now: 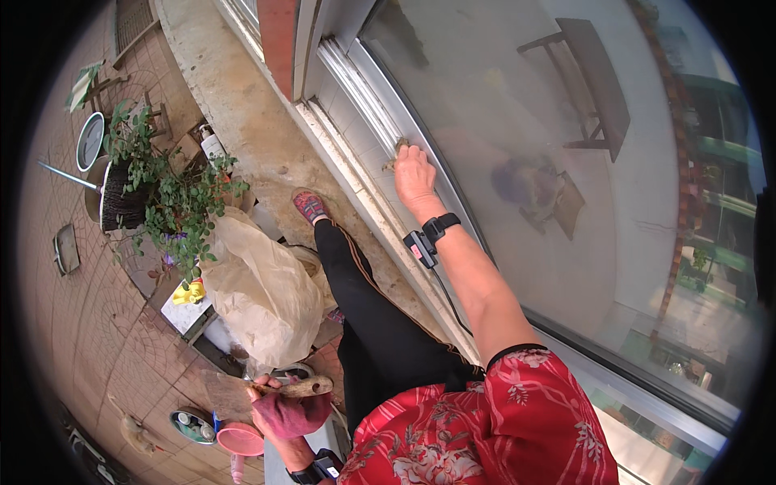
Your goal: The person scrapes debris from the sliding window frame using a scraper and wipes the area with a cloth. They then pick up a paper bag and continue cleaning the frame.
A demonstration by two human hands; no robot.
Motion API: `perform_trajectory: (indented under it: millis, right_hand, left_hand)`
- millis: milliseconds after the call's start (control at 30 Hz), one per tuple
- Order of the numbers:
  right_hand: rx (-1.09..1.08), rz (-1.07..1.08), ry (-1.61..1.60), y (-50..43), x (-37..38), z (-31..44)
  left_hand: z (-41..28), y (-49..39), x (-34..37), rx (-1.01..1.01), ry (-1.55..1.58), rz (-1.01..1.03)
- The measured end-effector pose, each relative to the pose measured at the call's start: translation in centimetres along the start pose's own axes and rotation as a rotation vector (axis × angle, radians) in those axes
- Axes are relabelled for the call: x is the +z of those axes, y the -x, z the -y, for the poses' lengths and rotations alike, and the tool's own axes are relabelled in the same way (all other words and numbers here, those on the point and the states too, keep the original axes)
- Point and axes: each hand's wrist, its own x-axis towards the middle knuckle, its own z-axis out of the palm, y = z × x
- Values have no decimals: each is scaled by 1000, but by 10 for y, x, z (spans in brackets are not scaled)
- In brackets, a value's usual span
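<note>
Up at the window frame, my right hand (415, 173) grips a small crumpled brownish rag or scouring pad (389, 163). It presses against the metal sliding track (364, 100), beside the large glass pane (485, 163). Low on the left, my left hand (262, 418) holds a dark red cloth (297, 415) together with a wooden-handled tool (306, 386). That tool has a broad flat head; whether it is a scraper or a brush is unclear. Below the track runs a tiled sill (364, 142) with a pale stone edge (357, 188).
A leafy potted plant (163, 188) and a large pale plastic bag (260, 291) stand beside my legs. A pink basket (240, 439) and a basin of items (191, 424) sit on the paving near a cat (134, 431). A cable hangs from my right wrist device (424, 247).
</note>
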Motion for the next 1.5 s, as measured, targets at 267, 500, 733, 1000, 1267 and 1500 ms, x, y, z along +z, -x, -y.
perform_trajectory:
  millis: [267,500,733,1000,1267,1500]
  right_hand:
    - [46,145,56,104,-2,-56]
    - [99,249,75,238,3,-121]
    - [170,334,-139,269,-48,-135]
    - [38,-136,-374,114,-46,-73]
    - [-137,11,-151,76,5,-50]
    - [-48,195,-20,123,1,-68]
  left_hand:
    - [4,18,11,8,-122,42]
    - [7,42,10,-9,-299,196]
    - [9,54,3,1,-259,215]
    - [8,53,10,6,-131,205]
    - [8,46,14,16,-151,104]
    - [2,54,17,34,-100,89]
